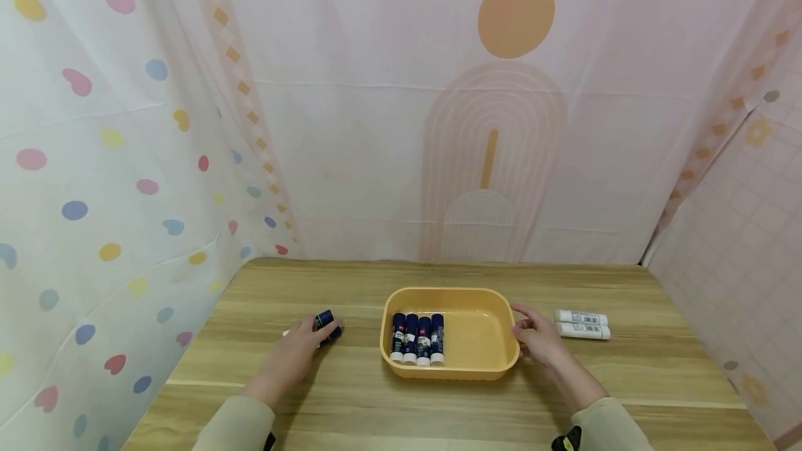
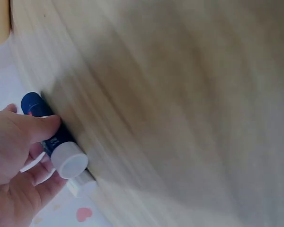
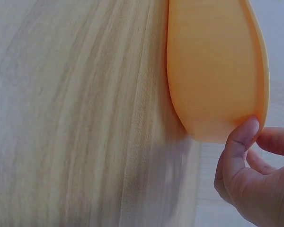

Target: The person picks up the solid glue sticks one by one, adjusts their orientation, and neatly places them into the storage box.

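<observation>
left hand [image 1: 303, 343] partly hiding glue stick [image 2: 61, 136], print unreadable

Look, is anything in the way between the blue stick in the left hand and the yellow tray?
Nothing but bare table shows between the held blue stick and the tray; only the tray's left wall might need lifting over.

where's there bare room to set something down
Inside the tray, right of the four glue sticks. On the table: the strip between tray and curtain, the gap between left hand and tray, and in front of the tray. Crowded: the tray's left part, and between tray and white tubes, where the right hand is.
</observation>
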`<state>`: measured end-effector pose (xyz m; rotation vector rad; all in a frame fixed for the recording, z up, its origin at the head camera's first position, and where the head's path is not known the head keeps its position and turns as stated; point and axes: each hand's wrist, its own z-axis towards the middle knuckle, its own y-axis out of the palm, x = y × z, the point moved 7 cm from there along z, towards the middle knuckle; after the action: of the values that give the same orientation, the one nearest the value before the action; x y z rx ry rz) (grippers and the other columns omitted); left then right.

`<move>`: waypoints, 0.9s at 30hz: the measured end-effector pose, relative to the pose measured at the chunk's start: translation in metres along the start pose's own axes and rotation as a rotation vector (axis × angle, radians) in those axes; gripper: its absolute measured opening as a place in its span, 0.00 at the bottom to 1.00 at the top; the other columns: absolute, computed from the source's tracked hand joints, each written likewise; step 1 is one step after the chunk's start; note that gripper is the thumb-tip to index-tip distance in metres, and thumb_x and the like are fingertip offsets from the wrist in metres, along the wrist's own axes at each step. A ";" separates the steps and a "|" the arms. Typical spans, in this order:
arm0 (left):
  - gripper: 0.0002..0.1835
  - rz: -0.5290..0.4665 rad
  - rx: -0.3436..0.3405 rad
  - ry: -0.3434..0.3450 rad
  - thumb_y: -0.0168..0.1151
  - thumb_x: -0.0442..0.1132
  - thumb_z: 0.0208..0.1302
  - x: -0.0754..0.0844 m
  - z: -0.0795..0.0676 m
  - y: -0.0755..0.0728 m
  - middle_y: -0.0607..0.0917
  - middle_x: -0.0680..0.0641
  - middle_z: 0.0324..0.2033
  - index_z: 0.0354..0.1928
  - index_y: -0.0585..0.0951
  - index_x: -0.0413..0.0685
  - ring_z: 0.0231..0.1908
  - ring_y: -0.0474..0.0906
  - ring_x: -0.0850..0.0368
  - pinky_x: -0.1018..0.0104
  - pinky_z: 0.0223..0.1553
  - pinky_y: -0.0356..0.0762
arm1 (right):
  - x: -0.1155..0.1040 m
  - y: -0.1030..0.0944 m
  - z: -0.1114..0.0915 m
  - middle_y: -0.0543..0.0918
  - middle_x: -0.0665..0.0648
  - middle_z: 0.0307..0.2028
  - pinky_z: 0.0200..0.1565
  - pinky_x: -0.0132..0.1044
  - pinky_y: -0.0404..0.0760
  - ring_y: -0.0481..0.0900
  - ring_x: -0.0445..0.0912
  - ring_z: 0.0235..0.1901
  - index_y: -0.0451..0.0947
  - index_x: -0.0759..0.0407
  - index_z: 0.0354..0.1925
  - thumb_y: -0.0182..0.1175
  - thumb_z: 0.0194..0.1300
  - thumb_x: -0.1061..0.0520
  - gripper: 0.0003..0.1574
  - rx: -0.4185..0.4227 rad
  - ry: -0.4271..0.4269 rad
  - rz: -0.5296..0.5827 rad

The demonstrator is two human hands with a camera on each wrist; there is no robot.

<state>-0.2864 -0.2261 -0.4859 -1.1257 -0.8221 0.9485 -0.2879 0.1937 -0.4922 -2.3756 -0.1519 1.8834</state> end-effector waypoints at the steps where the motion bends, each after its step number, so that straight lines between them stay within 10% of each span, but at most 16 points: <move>1: 0.34 0.003 -0.014 -0.001 0.61 0.23 0.57 0.001 0.001 0.000 0.74 0.35 0.48 0.63 0.73 0.60 0.48 0.75 0.39 0.49 0.39 0.81 | 0.000 0.000 0.000 0.70 0.57 0.36 0.25 0.33 0.74 0.71 0.44 0.27 0.62 0.62 0.67 0.48 0.67 0.69 0.30 0.001 0.000 -0.003; 8: 0.29 -0.037 -0.032 -0.022 0.61 0.26 0.60 0.005 0.003 -0.004 0.74 0.39 0.43 0.62 0.73 0.58 0.44 0.75 0.42 0.52 0.37 0.81 | -0.002 -0.001 -0.003 0.70 0.59 0.37 0.26 0.35 0.76 0.72 0.45 0.27 0.61 0.61 0.67 0.49 0.67 0.68 0.30 -0.004 -0.008 -0.034; 19: 0.35 -0.465 0.081 -0.240 0.60 0.33 0.63 0.004 0.017 -0.022 0.69 0.32 0.51 0.70 0.60 0.61 0.47 0.75 0.38 0.49 0.43 0.79 | -0.002 -0.002 -0.002 0.70 0.59 0.38 0.26 0.35 0.76 0.72 0.46 0.27 0.62 0.62 0.67 0.49 0.67 0.68 0.30 -0.002 -0.017 -0.042; 27: 0.38 -0.561 0.164 -0.244 0.64 0.32 0.60 0.020 0.027 -0.041 0.77 0.36 0.45 0.70 0.60 0.51 0.41 0.76 0.46 0.53 0.41 0.78 | -0.003 -0.002 -0.001 0.71 0.58 0.37 0.26 0.34 0.75 0.72 0.45 0.28 0.62 0.63 0.66 0.49 0.67 0.69 0.30 0.000 -0.022 -0.042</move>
<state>-0.2949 -0.2040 -0.4387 -0.5894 -1.1592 0.6675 -0.2878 0.1948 -0.4884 -2.3335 -0.2018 1.8910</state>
